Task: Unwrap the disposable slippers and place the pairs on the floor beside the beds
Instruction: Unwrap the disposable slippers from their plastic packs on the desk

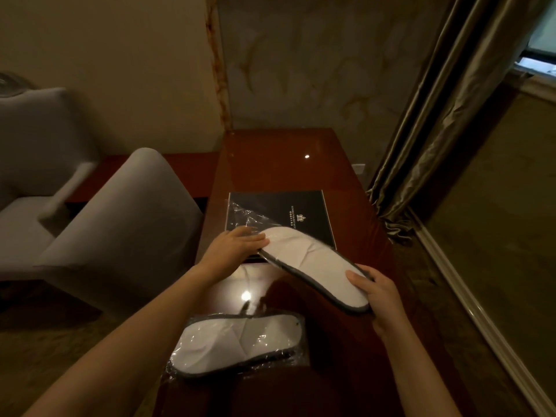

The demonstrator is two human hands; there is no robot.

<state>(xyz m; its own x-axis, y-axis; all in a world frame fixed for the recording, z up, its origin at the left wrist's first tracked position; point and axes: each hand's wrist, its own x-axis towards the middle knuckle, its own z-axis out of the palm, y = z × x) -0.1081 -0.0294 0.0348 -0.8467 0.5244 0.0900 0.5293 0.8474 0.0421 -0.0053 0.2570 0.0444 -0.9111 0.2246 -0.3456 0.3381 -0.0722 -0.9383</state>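
Note:
I hold a white disposable slipper pair with a dark edge [313,266] above the glossy wooden desk [270,164]. My right hand [379,296] grips its heel end. At the toe end my left hand [234,246] holds the clear plastic wrapper [245,218], which hangs loose past the toe over a black folder. A second white slipper pair [237,341] lies flat on the desk near me, sealed in its clear wrapper.
A black folder with a light logo [279,212] lies on the desk under the wrapper. Two grey armchairs [120,236] stand at the left. Heavy curtains [436,130] hang at the right, above a strip of carpet and a baseboard.

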